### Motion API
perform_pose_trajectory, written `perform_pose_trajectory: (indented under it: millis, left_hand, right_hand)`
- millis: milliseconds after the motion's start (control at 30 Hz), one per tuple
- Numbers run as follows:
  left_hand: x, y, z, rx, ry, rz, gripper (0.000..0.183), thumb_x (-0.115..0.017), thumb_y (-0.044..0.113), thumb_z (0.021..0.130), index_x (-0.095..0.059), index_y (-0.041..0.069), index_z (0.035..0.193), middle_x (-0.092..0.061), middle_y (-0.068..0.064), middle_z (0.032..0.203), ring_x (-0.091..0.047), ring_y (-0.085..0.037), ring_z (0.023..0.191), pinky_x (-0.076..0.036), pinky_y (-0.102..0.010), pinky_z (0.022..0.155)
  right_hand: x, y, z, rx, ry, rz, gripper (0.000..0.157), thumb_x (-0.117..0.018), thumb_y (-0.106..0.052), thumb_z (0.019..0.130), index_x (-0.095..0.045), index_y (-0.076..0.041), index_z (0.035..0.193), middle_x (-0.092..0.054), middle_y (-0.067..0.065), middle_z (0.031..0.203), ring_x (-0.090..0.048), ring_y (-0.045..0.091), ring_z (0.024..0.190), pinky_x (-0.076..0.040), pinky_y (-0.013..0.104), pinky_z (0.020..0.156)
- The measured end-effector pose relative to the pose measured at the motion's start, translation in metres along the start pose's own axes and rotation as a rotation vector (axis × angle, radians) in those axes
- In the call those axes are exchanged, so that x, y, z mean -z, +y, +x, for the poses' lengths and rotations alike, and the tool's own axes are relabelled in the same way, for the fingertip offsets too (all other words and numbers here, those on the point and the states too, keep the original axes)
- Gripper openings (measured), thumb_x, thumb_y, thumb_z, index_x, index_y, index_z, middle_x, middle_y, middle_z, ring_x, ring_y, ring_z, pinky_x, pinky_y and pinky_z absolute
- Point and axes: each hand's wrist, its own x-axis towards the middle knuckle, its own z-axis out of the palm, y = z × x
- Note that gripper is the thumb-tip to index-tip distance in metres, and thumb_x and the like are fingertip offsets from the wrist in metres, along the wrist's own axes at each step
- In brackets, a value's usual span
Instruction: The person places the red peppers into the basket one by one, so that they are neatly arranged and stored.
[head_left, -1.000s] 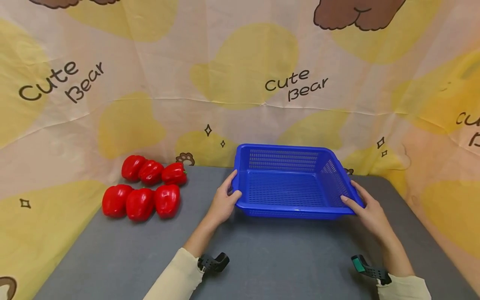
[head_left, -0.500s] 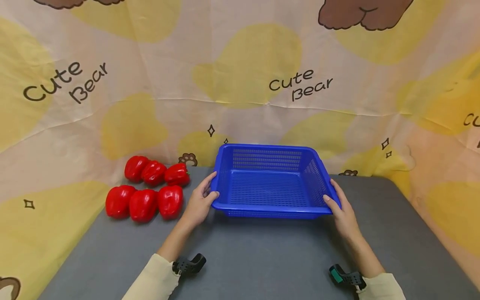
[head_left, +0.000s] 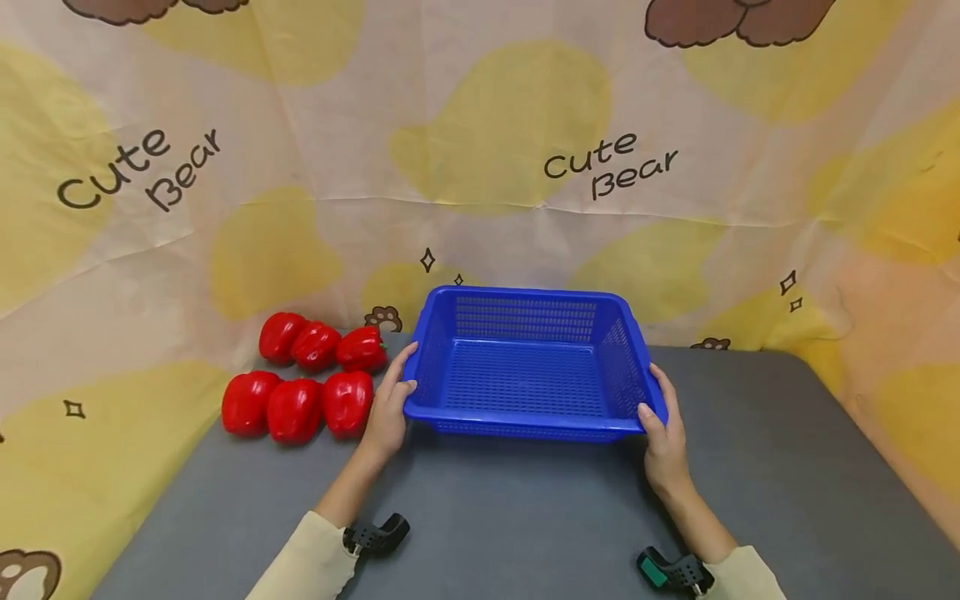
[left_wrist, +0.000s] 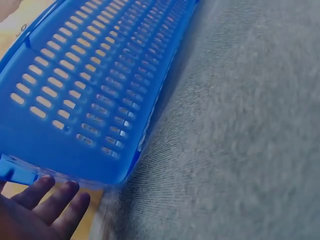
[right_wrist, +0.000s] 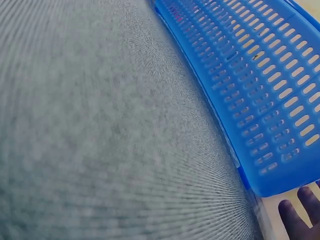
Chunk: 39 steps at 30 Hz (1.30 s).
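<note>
Holding the basket (head_left: 521, 375) level, clear of peppers (head_left: 296, 411) at left, seems wise: left hand (head_left: 386, 417) and right hand (head_left: 666, 450) fingers (left_wrist: 59, 200) pinch its ends

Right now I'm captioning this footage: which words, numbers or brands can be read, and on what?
"Cute Bear": on the left of the patterned backdrop.
"Cute Bear": same backdrop, right of centre.
A dark mark, left wrist view: too small to read.
None legible on the blue basket or red peppers.

Soft light leaves faint shadow beneath the basket (head_left: 523, 377).
</note>
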Motion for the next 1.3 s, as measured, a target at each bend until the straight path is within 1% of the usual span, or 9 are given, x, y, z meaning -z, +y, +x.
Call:
perform_pose_trajectory:
  millis: [100, 233, 433, 533, 600, 767, 867, 1100, 1300]
  left_hand:
    - [-0.004, -0.001, -0.002, -0.004, -0.002, -0.01, 0.06, -0.035, 0.011, 0.099, -0.033, 0.022, 0.158, -0.032, -0.013, 0.164, -0.037, -0.041, 0.147, -0.034, -0.063, 0.118]
    - [-0.004, -0.002, -0.003, -0.005, 0.003, -0.012, 0.06, -0.035, 0.011, 0.099, -0.033, 0.023, 0.158, -0.033, -0.013, 0.164, -0.039, -0.041, 0.146, -0.036, -0.064, 0.116]
    - [0.001, -0.001, -0.002, -0.012, -0.023, -0.026, 0.06, -0.035, 0.012, 0.1, -0.031, 0.023, 0.159, -0.031, -0.014, 0.164, -0.037, -0.041, 0.147, -0.035, -0.064, 0.117]
    - [0.004, 0.004, -0.002, -0.007, -0.054, 0.027, 0.059, -0.036, 0.014, 0.102, -0.029, 0.025, 0.159, -0.031, -0.014, 0.165, -0.036, -0.041, 0.148, -0.035, -0.062, 0.117]
    - [0.007, 0.01, -0.002, -0.006, -0.045, 0.128, 0.056, -0.04, 0.017, 0.103, -0.033, 0.025, 0.158, -0.036, -0.013, 0.162, -0.041, -0.04, 0.146, -0.039, -0.06, 0.115]
    - [0.017, 0.025, -0.009, -0.07, 0.08, 0.54, 0.046, -0.049, 0.031, 0.103, -0.05, 0.02, 0.148, -0.055, -0.01, 0.15, -0.059, -0.034, 0.133, -0.048, -0.057, 0.108]
    - [0.025, 0.033, -0.012, -0.115, 0.169, 0.692, 0.043, -0.051, 0.034, 0.103, -0.058, 0.015, 0.141, -0.056, -0.01, 0.148, -0.057, -0.033, 0.134, -0.049, -0.058, 0.107]
    - [0.052, 0.043, -0.016, -0.194, 0.313, 0.735, 0.049, -0.071, 0.021, 0.09, -0.061, 0.009, 0.136, -0.055, -0.015, 0.146, -0.053, -0.037, 0.133, -0.051, -0.063, 0.101]
    - [0.066, 0.035, -0.024, -0.14, 0.391, 0.803, 0.066, -0.083, 0.024, 0.078, -0.059, 0.008, 0.137, -0.051, -0.016, 0.148, -0.054, -0.041, 0.13, -0.051, -0.066, 0.098]
  right_hand:
    - [0.002, 0.0, 0.0, 0.009, 0.011, 0.018, 0.062, -0.041, -0.019, 0.099, -0.029, -0.017, 0.16, -0.034, 0.018, 0.159, -0.045, 0.002, 0.126, -0.04, 0.003, 0.096]
    - [0.002, 0.0, -0.001, 0.008, 0.005, 0.019, 0.061, -0.041, -0.02, 0.1, -0.029, -0.017, 0.16, -0.033, 0.018, 0.16, -0.045, 0.003, 0.127, -0.041, 0.004, 0.096]
    - [-0.002, -0.002, 0.002, 0.011, -0.001, 0.048, 0.059, -0.038, -0.022, 0.1, -0.031, -0.018, 0.158, -0.037, 0.009, 0.156, -0.045, 0.004, 0.127, -0.039, 0.005, 0.098]
    - [-0.002, -0.001, 0.003, 0.015, 0.018, 0.085, 0.06, -0.039, -0.022, 0.098, -0.033, -0.017, 0.158, -0.041, 0.002, 0.151, -0.046, 0.007, 0.126, -0.039, 0.008, 0.098]
    - [-0.001, -0.001, 0.002, 0.006, 0.025, 0.089, 0.06, -0.039, -0.023, 0.098, -0.034, -0.017, 0.157, -0.042, -0.002, 0.149, -0.046, 0.008, 0.126, -0.039, 0.009, 0.098]
    - [0.001, 0.0, 0.0, -0.016, -0.004, 0.083, 0.06, -0.041, -0.027, 0.099, -0.031, -0.021, 0.158, -0.039, 0.001, 0.152, -0.045, 0.009, 0.126, -0.041, 0.008, 0.095]
    - [0.002, -0.001, 0.0, -0.023, -0.028, 0.063, 0.061, -0.04, -0.028, 0.1, -0.029, -0.022, 0.159, -0.035, 0.009, 0.157, -0.045, 0.009, 0.127, -0.041, 0.007, 0.094]
    - [0.0, -0.003, 0.001, -0.029, -0.038, 0.047, 0.06, -0.039, -0.028, 0.1, -0.028, -0.022, 0.159, -0.034, 0.007, 0.158, -0.044, 0.008, 0.127, -0.041, 0.006, 0.094]
    - [0.001, -0.003, -0.001, -0.041, -0.015, 0.009, 0.06, -0.037, -0.028, 0.099, -0.029, -0.024, 0.159, -0.035, 0.007, 0.156, -0.044, 0.007, 0.124, -0.039, 0.01, 0.094]
